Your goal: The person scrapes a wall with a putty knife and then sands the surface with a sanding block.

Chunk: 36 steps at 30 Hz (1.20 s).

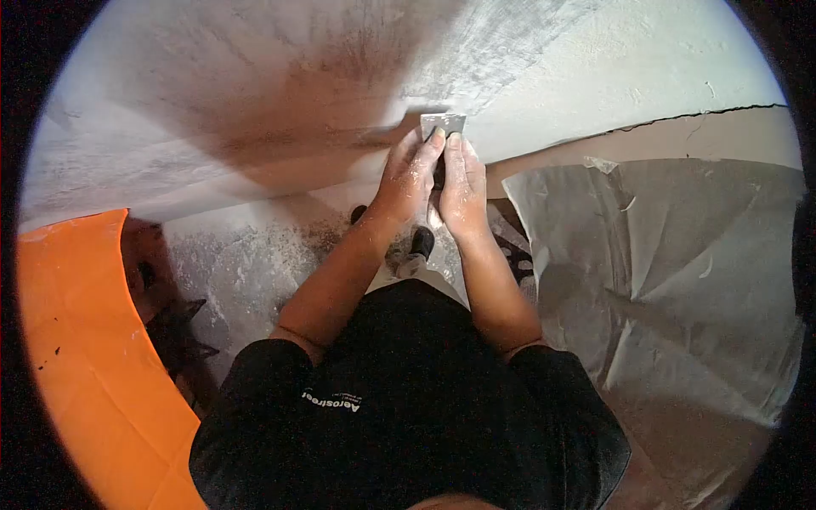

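Both of my hands are closed around a putty knife (443, 124), whose flat grey blade points away from me against the wall (340, 76). My left hand (408, 178) wraps its left side, with the thumb laid along the blade. On the other side, my right hand (463, 187) grips it with its thumb likewise pressed on the metal. Part of a dark handle shows between my palms; the rest is hidden. White dust coats my fingers. The wall surface is patchy white and grey, and my shadow falls across it.
An orange sheet (76, 340) stands at the left, beside dark objects I cannot make out. Creased grey sheeting (680, 280) covers the right side. White dust is scattered over the floor (246, 263). A dark crack (671, 121) runs along the wall at right.
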Motion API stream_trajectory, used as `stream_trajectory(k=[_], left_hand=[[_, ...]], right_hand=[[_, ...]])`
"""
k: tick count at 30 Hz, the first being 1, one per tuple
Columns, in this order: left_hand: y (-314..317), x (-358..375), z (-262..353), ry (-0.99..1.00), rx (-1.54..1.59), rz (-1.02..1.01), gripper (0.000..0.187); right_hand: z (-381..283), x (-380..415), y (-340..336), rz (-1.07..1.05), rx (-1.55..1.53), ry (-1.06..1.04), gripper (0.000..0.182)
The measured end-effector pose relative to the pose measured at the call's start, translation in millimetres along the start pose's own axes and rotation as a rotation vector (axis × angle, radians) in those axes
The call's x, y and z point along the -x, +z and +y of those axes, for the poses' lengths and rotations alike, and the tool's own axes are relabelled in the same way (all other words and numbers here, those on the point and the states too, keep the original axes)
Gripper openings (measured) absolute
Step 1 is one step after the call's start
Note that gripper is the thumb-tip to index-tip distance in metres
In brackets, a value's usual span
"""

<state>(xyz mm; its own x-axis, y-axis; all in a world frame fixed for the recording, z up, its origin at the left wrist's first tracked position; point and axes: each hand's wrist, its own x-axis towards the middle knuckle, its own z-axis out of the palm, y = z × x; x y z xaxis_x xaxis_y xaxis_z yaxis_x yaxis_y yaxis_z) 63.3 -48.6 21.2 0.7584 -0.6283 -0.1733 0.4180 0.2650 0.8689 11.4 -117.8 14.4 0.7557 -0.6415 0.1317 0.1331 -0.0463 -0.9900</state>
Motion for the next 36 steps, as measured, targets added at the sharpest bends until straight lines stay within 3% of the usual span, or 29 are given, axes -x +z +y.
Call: stream_trajectory(k=[3,5,7,8,11,12,15,20,22,25,27,36], left_hand=[[-6,-8,-6,-0.029,0.131,-0.059,0.03],[-9,-15,-14,-0.049,0.197,-0.092,0.031],[-9,-20,-6,-0.181,0.094,0.005,0.031],[-5,-17,-4,-0.055,0.027,0.045,0.03],[-7,-25,-11,0.073,0.123,-0.03,0.029],[-10,-31,-12,0.155,0.012,-0.014,0.027],[-14,-33,-12,0.063,-0.03,0.016,0.026],[-12,-30,1,0.106,-0.152,-0.017,0.026],[-14,-32,-3,0.141,-0.161,-0.021,0.026],[-14,-30,-3,0.065,-0.064,-0.004,0.026],[-14,-29,0,0.129,-0.224,-0.004,0.025],[-18,-36,-4,0.124,-0.199,-0.012,0.026]], right_hand=[[-25,2,1,-0.126,0.099,0.085,0.028],[-8,-4,4,-0.115,0.128,-0.002,0.028],[-6,-9,11,-0.052,0.053,-0.072,0.027],[-9,-11,13,-0.01,0.0,-0.047,0.028],[-8,-15,15,0.023,0.061,-0.036,0.03],[-11,-13,14,0.014,0.059,0.053,0.03],[1,-18,23,0.117,0.077,-0.092,0.028],[-3,-20,26,0.126,0.139,-0.11,0.028],[3,-19,29,0.154,0.032,-0.099,0.029],[3,-20,30,0.171,0.109,-0.124,0.03],[-1,-21,28,0.149,0.086,-0.108,0.03],[-4,-23,27,0.122,0.057,-0.093,0.032]])
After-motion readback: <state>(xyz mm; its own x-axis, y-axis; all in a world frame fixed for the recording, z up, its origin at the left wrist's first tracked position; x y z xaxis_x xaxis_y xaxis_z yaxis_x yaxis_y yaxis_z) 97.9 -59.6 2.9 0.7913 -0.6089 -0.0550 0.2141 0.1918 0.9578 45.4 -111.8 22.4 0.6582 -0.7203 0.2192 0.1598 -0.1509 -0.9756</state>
